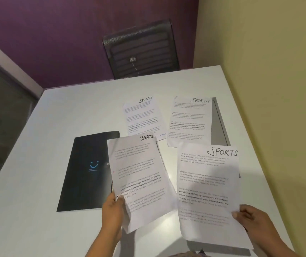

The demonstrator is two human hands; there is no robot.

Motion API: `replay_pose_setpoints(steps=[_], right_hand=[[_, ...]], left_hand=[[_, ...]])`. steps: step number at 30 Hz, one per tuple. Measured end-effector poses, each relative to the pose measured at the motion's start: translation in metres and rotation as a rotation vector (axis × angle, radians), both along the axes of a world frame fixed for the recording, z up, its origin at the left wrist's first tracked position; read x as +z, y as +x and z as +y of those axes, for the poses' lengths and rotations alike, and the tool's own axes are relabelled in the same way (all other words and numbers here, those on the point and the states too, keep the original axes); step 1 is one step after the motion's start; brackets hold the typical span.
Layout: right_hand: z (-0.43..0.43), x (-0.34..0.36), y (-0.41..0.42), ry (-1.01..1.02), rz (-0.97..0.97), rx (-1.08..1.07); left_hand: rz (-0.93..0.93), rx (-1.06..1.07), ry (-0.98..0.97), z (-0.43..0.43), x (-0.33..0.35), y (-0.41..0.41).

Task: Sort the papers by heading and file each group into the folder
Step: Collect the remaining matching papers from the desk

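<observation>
- White table (pixel 74 117): your work surface; everything for the task lies on it or is held just above it; a dark chair back (pixel 141 51) stands beyond its far edge
- Black folder (pixel 85 173): closed and flat at your left; the paper in your left hand covers its right edge in this view; it looks stiffer than the papers; which edge is the spine, cannot tell
- Grey panel (pixel 220 123): flat, partly under the far-right sheet; what it is, cannot tell
- Papers: four sheets, every one headed SPORTS, so judged one group; far-left sheet (pixel 143 117) and far-right sheet (pixel 189 121) lie flat beyond the folder, near each other but apart
- Left-held sheet (pixel 141 182) and right-held sheet (pixel 207 191): lifted, side by side
- Handling, judged: single sheets are light, limp and creased; they sag from a corner hold; grip the stack mid-edge; lift the flat ones by a curled corner, since the smooth top gives little purchase
- Left hand (pixel 112 210): thumb on top, pinching its sheet's lower left edge
- Right hand (pixel 250 219): thumb on top, pinching its sheet's lower right edge
</observation>
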State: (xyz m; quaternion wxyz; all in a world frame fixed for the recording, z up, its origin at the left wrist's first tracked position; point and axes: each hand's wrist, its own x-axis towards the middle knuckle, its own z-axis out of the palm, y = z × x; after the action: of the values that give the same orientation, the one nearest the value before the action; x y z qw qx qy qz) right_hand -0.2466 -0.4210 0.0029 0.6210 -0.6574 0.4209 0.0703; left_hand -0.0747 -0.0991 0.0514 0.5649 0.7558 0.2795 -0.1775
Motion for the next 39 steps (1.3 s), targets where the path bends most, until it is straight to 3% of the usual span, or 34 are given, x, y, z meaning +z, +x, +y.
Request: replay_pose_setpoints(steps=[7,15,22,30,39], right_hand=[[0.047,0.039,0.044,-0.032,-0.038,0.17],[0.121,0.055,0.106,0.03,-0.075,0.122],[0.159,0.054,0.129,-0.091,-0.097,0.096],[0.16,0.057,0.133,-0.163,-0.169,0.106],[0.119,0.087,0.151,-0.255,-0.371,0.012]], left_hand=[[0.035,-0.159,-0.179,0.015,0.01,0.028],[0.126,-0.323,-0.5,0.031,0.029,0.047],[0.125,-0.422,-0.426,0.069,0.015,0.057],[-0.049,-0.548,-0.371,0.07,0.008,0.076],[-0.356,-0.577,-0.268,0.01,0.023,0.084]])
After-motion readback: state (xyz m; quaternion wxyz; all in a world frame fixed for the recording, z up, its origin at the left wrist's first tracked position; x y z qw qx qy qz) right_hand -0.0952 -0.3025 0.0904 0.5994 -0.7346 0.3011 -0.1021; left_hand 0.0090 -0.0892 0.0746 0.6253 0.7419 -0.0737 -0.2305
